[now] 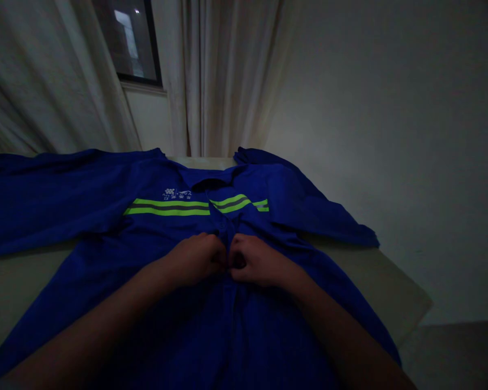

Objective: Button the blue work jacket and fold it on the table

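A blue work jacket (154,238) with a yellow-green reflective stripe across the chest lies spread out, front side up, its collar at the far end. White printing sits above the stripe on the left half. At the middle of the front opening, my left hand (203,257) pinches the jacket's edge with curled fingers. My right hand (254,260) meets it from the other side, also closed on the front edge. The fingertips of both hands almost touch. Whatever small part lies between them is hidden in the dim light.
The jacket rests on a pale table (366,276), whose right corner shows past the sleeve. Behind it hang light curtains (231,70) beside a dark window (132,40). A plain wall (390,108) stands on the right.
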The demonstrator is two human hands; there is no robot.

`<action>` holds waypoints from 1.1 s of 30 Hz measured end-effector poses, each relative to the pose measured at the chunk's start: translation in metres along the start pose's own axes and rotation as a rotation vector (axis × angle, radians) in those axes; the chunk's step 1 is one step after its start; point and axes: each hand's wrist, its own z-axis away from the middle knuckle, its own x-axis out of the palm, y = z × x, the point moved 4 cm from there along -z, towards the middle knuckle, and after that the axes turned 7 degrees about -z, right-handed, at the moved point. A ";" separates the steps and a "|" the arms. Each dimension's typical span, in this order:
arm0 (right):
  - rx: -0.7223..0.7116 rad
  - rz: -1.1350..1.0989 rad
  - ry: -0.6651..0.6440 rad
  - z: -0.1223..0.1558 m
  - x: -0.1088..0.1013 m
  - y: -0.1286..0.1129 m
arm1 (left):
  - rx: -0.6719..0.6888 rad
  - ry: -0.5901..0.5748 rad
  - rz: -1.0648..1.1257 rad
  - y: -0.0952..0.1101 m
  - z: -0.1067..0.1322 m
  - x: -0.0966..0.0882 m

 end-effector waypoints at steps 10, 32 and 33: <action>-0.109 -0.150 -0.007 -0.003 -0.001 0.003 | 0.004 -0.016 -0.009 -0.002 -0.002 0.002; -0.020 -0.719 0.093 -0.014 0.006 0.032 | 0.274 0.071 -0.076 0.009 0.008 -0.023; -0.025 -0.707 0.091 -0.014 0.007 0.032 | 0.254 0.062 -0.060 0.007 0.008 -0.022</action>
